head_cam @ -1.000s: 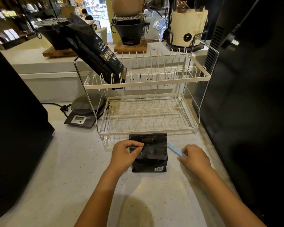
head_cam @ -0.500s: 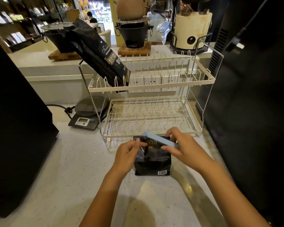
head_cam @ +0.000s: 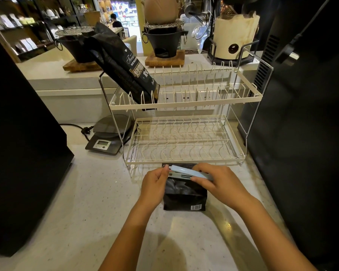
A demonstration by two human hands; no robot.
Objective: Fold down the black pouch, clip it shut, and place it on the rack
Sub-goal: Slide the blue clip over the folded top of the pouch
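A small black pouch (head_cam: 185, 196) with a barcode lies on the pale counter just in front of the white two-tier rack (head_cam: 184, 104). A light blue clip (head_cam: 186, 171) lies across the pouch's folded top. My left hand (head_cam: 155, 182) pinches the clip's left end and the pouch edge. My right hand (head_cam: 221, 182) grips the clip's right part from above. The pouch's top edge is hidden under the clip and fingers.
A larger black bag (head_cam: 123, 69) leans in the rack's upper tier at the left; the lower tier (head_cam: 184, 141) holds nothing. A digital scale (head_cam: 106, 139) sits left of the rack. Dark appliances stand at far left (head_cam: 18, 143) and right (head_cam: 301, 133).
My right hand carried the blue clip from the counter on the right to over the pouch's top. My left hand has shifted to pinch the clip's left end.
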